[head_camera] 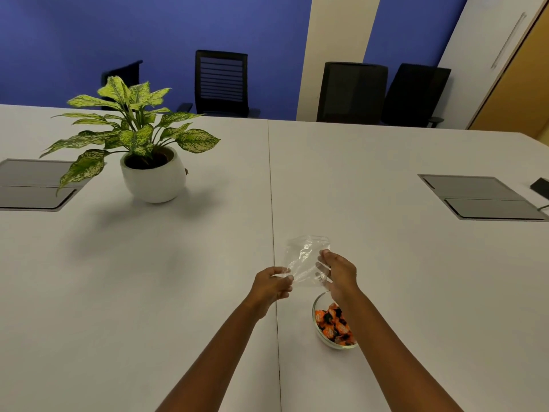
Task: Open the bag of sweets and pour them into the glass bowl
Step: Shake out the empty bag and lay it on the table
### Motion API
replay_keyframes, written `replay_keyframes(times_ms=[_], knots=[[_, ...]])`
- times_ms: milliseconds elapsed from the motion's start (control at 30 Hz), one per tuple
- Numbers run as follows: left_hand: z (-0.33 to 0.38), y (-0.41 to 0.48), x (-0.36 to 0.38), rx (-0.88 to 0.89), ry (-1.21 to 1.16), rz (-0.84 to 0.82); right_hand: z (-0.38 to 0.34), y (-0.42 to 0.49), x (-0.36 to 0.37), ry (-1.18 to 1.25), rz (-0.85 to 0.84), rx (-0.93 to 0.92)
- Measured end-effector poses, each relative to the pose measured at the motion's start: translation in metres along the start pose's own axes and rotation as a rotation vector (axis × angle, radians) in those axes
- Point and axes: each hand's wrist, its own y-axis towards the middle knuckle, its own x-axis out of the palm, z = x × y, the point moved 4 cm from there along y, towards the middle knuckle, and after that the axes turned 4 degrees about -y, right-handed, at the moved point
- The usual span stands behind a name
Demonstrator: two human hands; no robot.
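The bag (306, 260) is thin clear plastic, crinkled and glinting where it creases. Low in the frame, the bowl (319, 328) is clear glass with a shiny rim, and the sweets (334, 322) in it wear glossy orange-and-black wrappers (foil or plastic, hard to tell). The table (178, 278) looks smooth, matt white. At upper left, the pot (154, 179) is smooth white with a soft sheen.

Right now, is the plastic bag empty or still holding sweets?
Empty. The clear bag, held by the left hand and right hand, shows only table through it; the orange-and-black sweets sit in the glass bowl.
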Motion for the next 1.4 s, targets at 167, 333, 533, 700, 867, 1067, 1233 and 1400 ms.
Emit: replay_keyframes(times_ms=[167,333,533,700,867,1067,1233,1400], knots=[[-0.004,-0.002,-0.018,-0.047,-0.014,0.099,0.007,0.003,0.008,0.016,0.017,-0.025],[-0.006,-0.002,-0.049,-0.028,-0.009,0.273,0.032,-0.001,0.039,-0.223,-0.204,0.069],[-0.006,-0.004,-0.098,0.045,0.054,0.538,0.076,-0.009,0.078,-0.518,-0.354,0.081],[-0.016,-0.005,-0.141,-0.026,0.303,0.658,0.101,-0.014,0.108,-0.678,-0.368,0.009],[-0.027,-0.010,-0.163,-0.172,0.503,0.702,0.127,-0.014,0.124,-0.892,-0.449,-0.007],[-0.021,-0.011,-0.156,-0.046,1.150,0.715,0.128,-0.021,0.133,-1.390,-0.375,-0.339],[-0.062,0.027,-0.176,0.024,1.390,0.397,0.144,-0.028,0.150,-1.599,-0.519,-0.587],[-0.062,0.010,-0.168,-0.204,1.416,0.269,0.164,-0.017,0.148,-1.801,-0.666,-0.517]])
